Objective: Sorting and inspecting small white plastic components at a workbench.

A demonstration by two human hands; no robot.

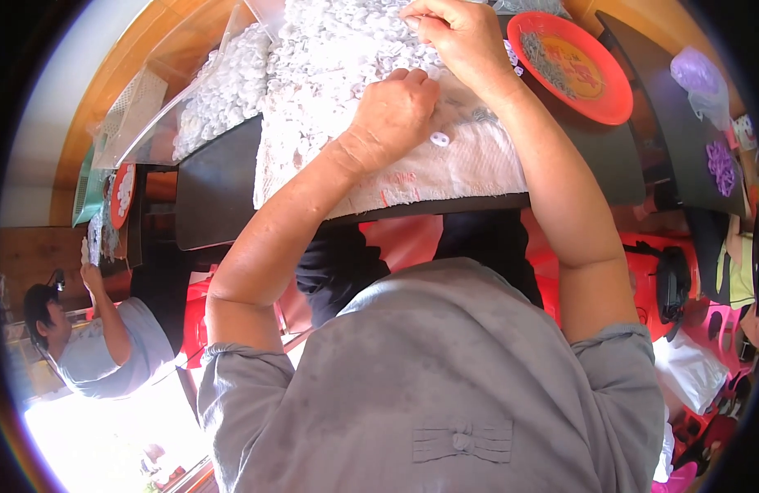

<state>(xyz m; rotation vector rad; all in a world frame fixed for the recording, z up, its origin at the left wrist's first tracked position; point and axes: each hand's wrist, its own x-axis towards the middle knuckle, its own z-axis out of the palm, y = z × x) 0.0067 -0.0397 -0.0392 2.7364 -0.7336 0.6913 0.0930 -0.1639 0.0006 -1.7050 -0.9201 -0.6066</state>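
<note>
So a towel [478, 172] is laid over the counter [215, 197], with small plastic pieces [330, 49] heaped across its far part and more piled to the left. Off right, a plate [614, 105] is parked with metal pins [552, 66] inside; further right, a plastic bag's [698, 76] plonked on a side counter [669, 107].

Shiny plastic over a rough weave
The small white pieces [338, 49] look like hard, glossy plastic; the cloth [478, 171] beneath them has a rough, matt, towel-like weave. The dark table [219, 189] is smooth. The red plate [615, 100] is glossy plastic, and the thin grey pins [546, 62] in it look like metal. The clear bin [162, 107] is smooth, see-through plastic, the purplish bag [696, 72] thin, crinkled film, the grey shirt [462, 345] matt fabric.
</note>
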